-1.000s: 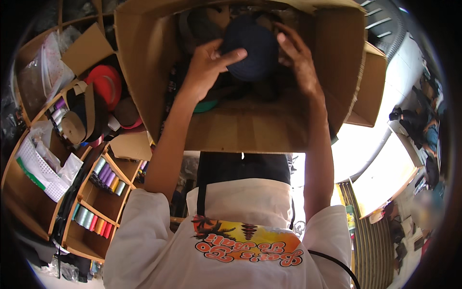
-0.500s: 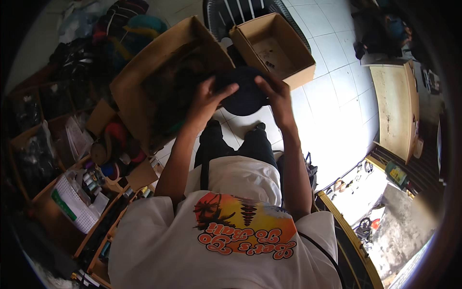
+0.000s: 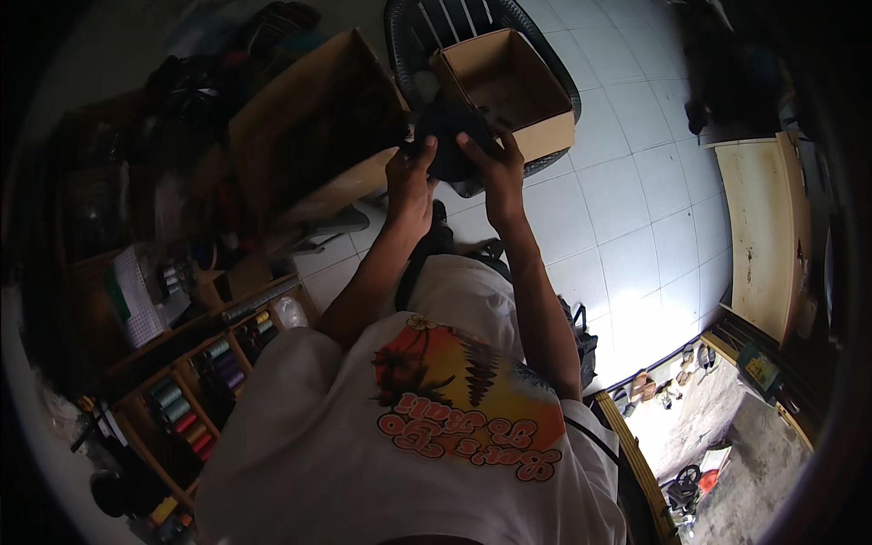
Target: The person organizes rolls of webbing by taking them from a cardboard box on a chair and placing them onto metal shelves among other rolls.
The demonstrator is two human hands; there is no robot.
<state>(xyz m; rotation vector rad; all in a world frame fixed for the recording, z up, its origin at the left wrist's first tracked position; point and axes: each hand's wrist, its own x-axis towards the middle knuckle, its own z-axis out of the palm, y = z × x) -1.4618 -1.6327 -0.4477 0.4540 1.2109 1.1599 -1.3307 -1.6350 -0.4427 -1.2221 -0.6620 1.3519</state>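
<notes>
Top centre, your left hand point(image 3: 411, 177) and right hand point(image 3: 495, 163) clamp fingers on a dark cap point(image 3: 451, 141), perhaps cloth, above the small cardboard box point(image 3: 509, 91) and white tiled floor point(image 3: 636, 209).

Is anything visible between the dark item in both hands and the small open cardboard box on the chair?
Nothing visible. The left hand and right hand hold the dark item right at the small box, whose near wall shows bare.

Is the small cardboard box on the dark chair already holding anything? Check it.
No: the small cardboard box on the dark chair shows only its bare inside, while both hands, left hand and right hand, hold a dark cap beside it.
</notes>
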